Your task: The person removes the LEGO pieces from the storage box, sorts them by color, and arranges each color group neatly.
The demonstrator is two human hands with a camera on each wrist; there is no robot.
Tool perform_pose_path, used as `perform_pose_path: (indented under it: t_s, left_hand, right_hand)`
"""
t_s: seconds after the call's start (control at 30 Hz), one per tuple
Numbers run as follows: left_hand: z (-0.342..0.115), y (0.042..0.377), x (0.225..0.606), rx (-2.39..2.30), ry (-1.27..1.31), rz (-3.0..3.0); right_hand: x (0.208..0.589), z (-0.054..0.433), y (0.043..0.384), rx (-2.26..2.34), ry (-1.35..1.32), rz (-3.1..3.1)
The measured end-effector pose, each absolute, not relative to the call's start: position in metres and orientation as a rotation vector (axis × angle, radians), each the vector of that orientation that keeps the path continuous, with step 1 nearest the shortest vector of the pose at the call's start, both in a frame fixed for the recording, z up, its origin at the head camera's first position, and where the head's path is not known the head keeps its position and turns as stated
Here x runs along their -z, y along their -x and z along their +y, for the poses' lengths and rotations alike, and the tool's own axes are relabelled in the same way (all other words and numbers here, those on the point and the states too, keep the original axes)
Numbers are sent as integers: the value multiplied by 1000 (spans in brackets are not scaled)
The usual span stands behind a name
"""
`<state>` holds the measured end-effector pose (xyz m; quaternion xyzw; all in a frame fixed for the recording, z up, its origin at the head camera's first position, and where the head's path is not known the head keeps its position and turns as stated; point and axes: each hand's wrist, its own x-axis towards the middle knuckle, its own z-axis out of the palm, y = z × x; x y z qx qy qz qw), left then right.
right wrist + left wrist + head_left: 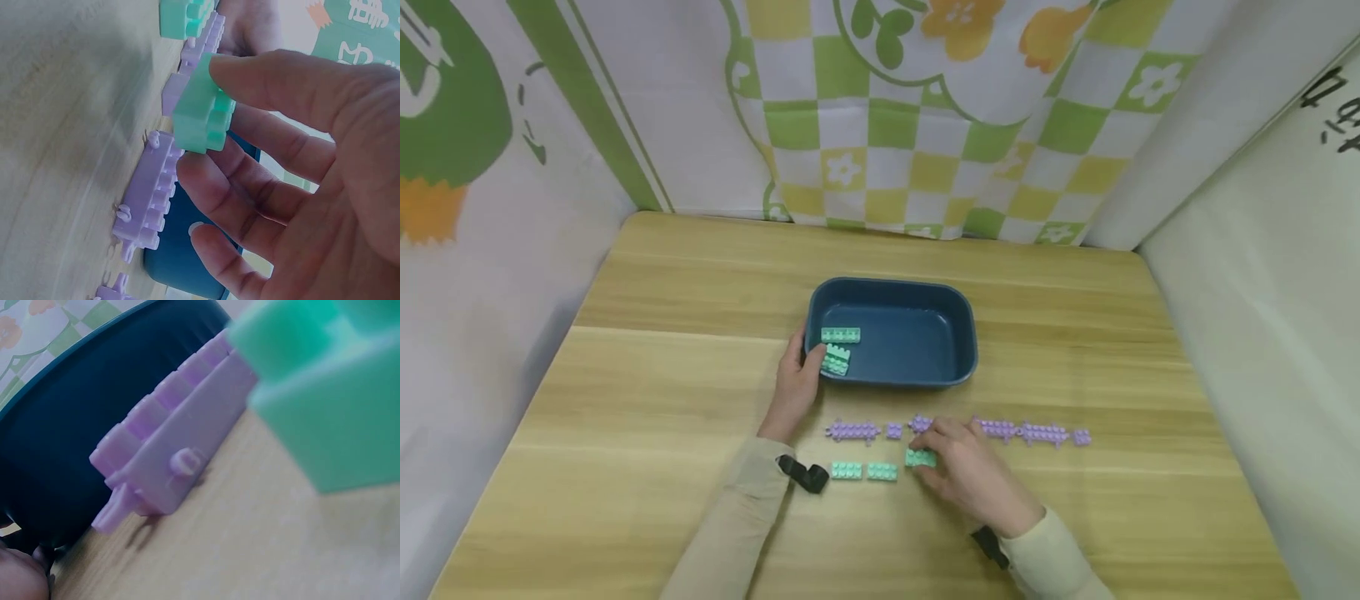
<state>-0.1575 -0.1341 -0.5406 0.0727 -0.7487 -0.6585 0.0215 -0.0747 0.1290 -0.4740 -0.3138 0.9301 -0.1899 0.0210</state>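
My right hand (966, 475) pinches a mint-green building block (919, 457) between thumb and fingers; the right wrist view shows it tilted, studs facing the palm. Two matching green blocks, one at the left (847, 471) and one beside it (882, 472), lie on the table to its left. My left hand (793, 387) grips the near left corner of a dark blue basin (917, 346), thumb over the rim and fingers outside. Inside the basin, near that thumb, are a long green block (841, 335) and a few more green blocks (835, 360).
A row of purple blocks runs between basin and green blocks: a long one (853, 431), a small square (894, 431), longer ones (1043, 433) and another square (1082, 437) at the right. My right hand partly covers the row. A patterned curtain (865, 167) hangs behind the wooden table (662, 375).
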Motion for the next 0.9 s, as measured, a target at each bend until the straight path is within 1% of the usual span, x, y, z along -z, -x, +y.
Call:
perform_pose_path:
  t_s: [0.07, 0.23, 0.4, 0.9]
  left_hand:
    - [-133, 157, 535, 2049, -212, -2333]
    - [-132, 160, 534, 2037, -209, -2330]
    - [-135, 162, 543, 2022, -203, -2318]
    - [-134, 164, 541, 2041, -183, -2302]
  right_hand:
    - [475, 130, 74, 583, 967, 2882]
    - [477, 130, 76, 555, 990, 2874]
    - [479, 129, 77, 541, 987, 2851]
    - [481, 129, 77, 510, 968, 2809]
